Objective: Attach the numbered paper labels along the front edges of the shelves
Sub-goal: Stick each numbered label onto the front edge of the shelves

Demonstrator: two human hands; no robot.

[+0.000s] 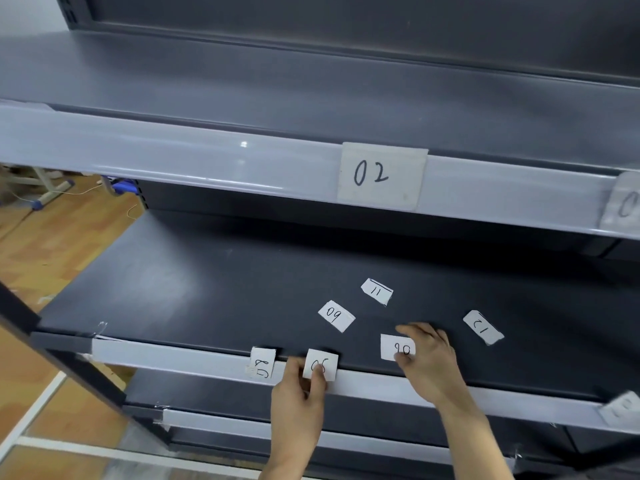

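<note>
I am seeing the left hand (298, 388) pinching label 05 (320, 362) by its lower edge against the shelf's front strip (173, 355). The right hand (431, 363) is pinching a second label (390, 345) just behind that strip. The paper is probably light and floppy, best gripped at an edge.

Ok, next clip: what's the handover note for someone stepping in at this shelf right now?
Left hand pinches label 05 against the middle shelf's front edge; whether it is stuck yet cannot be told.
Right hand pinches the 06-or-90 label, which lies on the shelf.
Done: 02 on the upper edge, and an attached label left of 05. Two more at the frame's right are partly cut off.
Left: 09, 11 and 12 lie loose on the shelf.
</note>
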